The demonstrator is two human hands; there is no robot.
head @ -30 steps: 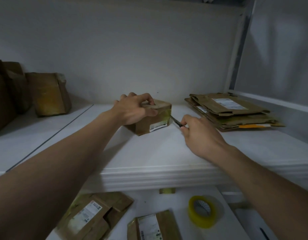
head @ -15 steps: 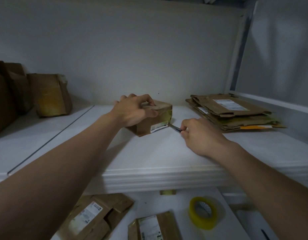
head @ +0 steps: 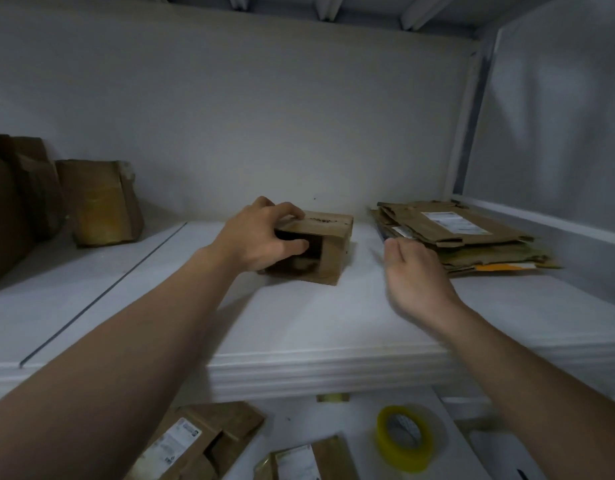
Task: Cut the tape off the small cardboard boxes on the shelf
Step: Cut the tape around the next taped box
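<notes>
A small brown cardboard box (head: 333, 252) sits mid-shelf, one end open and dark, facing me. My left hand (head: 261, 237) grips its left side, fingers over the top edge and thumb at the opening. My right hand (head: 415, 275) is blurred, a little to the right of the box and apart from it. Its fingers are curled round a thin dark cutter (head: 381, 233) whose tip pokes up and to the left.
A stack of flattened cardboard (head: 472, 237) lies at the right back. Two taped boxes (head: 98, 202) stand at the far left. The shelf's white front edge (head: 333, 370) runs below my arms. Lower down are a yellow tape roll (head: 403, 439) and flattened boxes (head: 195, 441).
The box has been turned so an open end faces me. My right hand pulled the cutter away from the box to the right.
</notes>
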